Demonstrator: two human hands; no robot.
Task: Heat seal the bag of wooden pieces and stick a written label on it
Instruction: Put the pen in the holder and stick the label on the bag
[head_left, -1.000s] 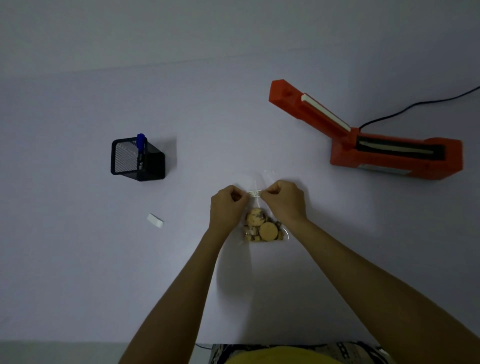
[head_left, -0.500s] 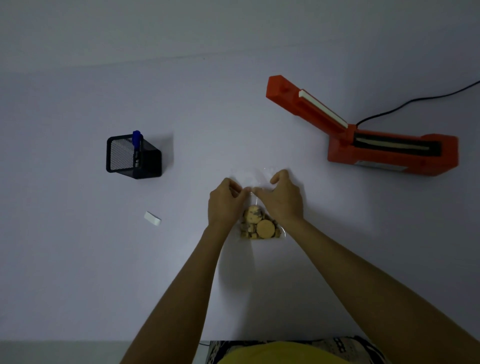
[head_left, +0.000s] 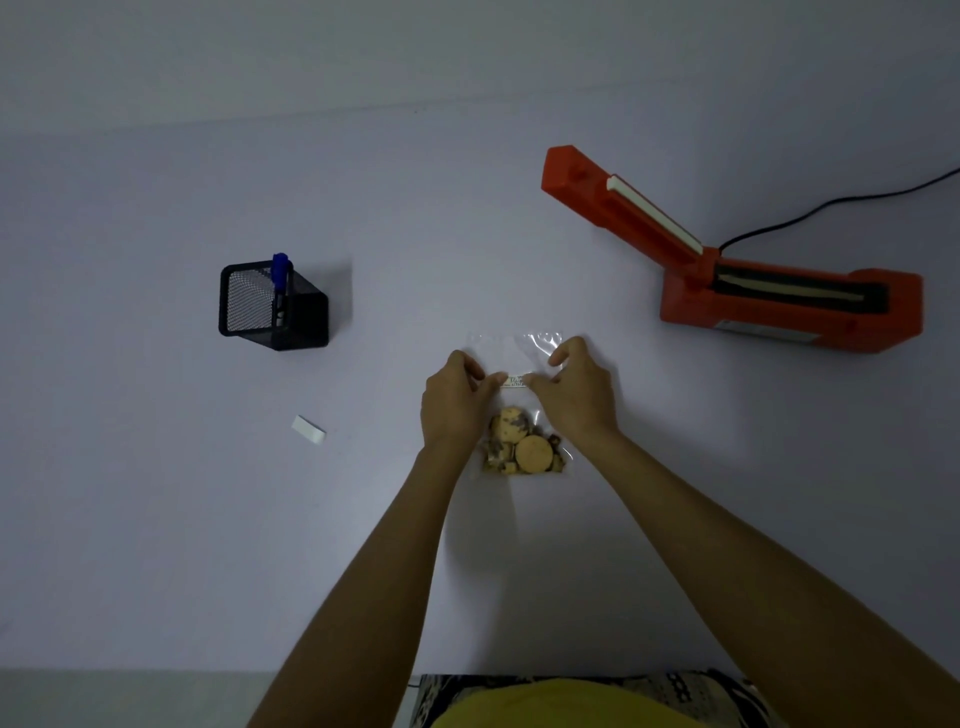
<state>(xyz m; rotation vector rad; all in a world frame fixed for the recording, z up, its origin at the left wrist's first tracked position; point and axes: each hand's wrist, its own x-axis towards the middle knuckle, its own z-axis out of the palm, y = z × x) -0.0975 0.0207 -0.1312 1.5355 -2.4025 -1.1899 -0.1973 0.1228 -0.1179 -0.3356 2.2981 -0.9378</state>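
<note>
A clear plastic bag (head_left: 519, 347) lies flat on the white table, with round wooden pieces (head_left: 524, 442) bunched in its near end. A small white label (head_left: 515, 381) with writing sits across the bag's middle. My left hand (head_left: 454, 402) pinches the label's left end and my right hand (head_left: 574, 392) presses its right end, fingers resting on the bag. The orange heat sealer (head_left: 769, 270) stands at the right with its arm raised open.
A black mesh pen holder (head_left: 270, 306) with a blue marker (head_left: 280, 270) stands at the left. A small white paper strip (head_left: 308, 429) lies near it. The sealer's black cable (head_left: 852, 205) runs off to the right. The table's near edge is by my body.
Both hands stayed at the bag's middle with the label between them. My right fingers spread flatter over the bag, and the bag's far end now lies flat.
</note>
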